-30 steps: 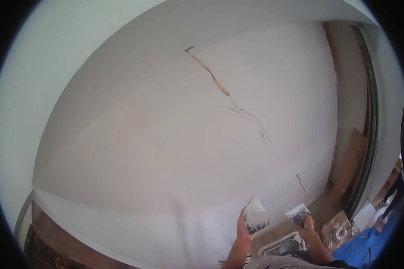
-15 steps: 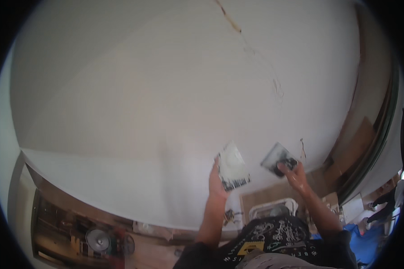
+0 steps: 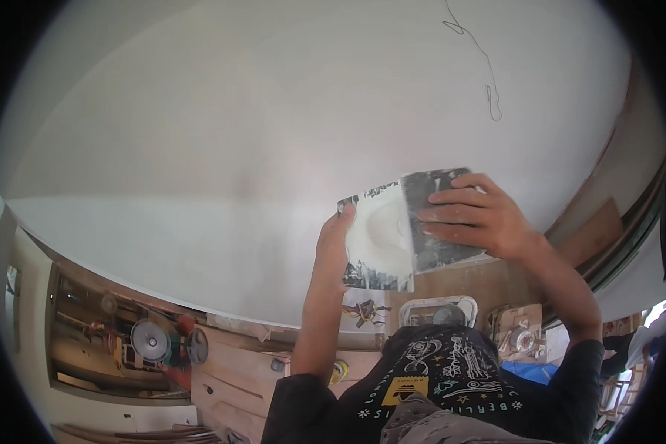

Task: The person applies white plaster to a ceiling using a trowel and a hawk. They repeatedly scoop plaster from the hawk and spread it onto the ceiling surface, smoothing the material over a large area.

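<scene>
As your view tips down, the white wall (image 3: 200, 126) slides up but fills most of the scene, and the white tray (image 3: 413, 303) shows below your hands. Above it, the two flat plates have come together: half a second ago they stood apart, and now the left plate (image 3: 362, 277) meets the right plate (image 3: 436, 257) edge to edge, perhaps slightly overlapped. Your left hand (image 3: 331, 240) grips the left plate by its outer side, thumb at the edge; your right hand (image 3: 492, 218) holds the right plate with fingers spread across the side facing you, where the thumb lay before, so it looks turned over. The white paste (image 3: 381, 226) lies heaped on the left plate, which likely puts it within the right plate's reach. The thin wire (image 3: 488, 62) hangs against the wall, well apart from both plates.
</scene>
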